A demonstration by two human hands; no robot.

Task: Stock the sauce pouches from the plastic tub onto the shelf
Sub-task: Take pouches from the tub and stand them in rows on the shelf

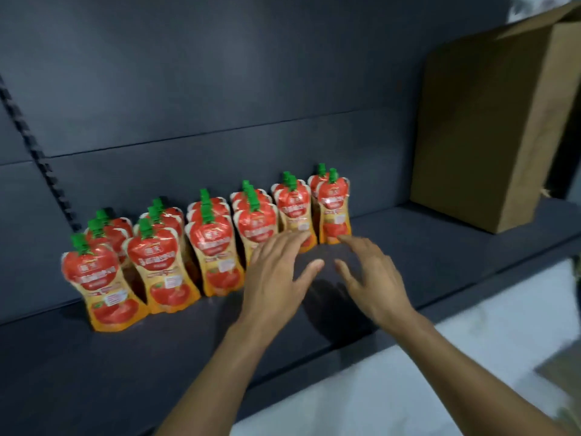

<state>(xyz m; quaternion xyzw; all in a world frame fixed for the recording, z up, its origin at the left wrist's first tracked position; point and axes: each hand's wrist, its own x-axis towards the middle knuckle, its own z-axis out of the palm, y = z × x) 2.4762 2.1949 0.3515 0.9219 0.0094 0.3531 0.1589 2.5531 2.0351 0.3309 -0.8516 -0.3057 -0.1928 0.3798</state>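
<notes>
Hands: left hand (pixel 276 275) and right hand (pixel 375 278), both held out flat over the shelf (pixel 125 357), fingers spread and nearly straight, nothing gripped in either.

Left hand: fingertips are laid over the foot of the pouch columns just beyond them. Contact cannot be confirmed through the motion blur.

Right hand: forefinger tip is placed just beside the base of the end pouch (pixel 334 212). Contact is likewise uncertain.

Sauce pouches (pixel 210 243): red and orange, green caps, stood upright in six columns running from far left of the left hand to just beyond the right hand. The four columns on the left are filled about three deep, the two nearest the hands two deep.

Cardboard box (pixel 490 136): stood upright, flap open, well to the right of the right hand, at the back of the same shelf.

Plastic tub: not identified in view. A blurred shape (pixel 559 372) is noted low, to the right of the right forearm.

Progress: judged well advanced. Most stock is placed; the two shorter columns are probably left to be filled, with bare shelf between right hand and box.
</notes>
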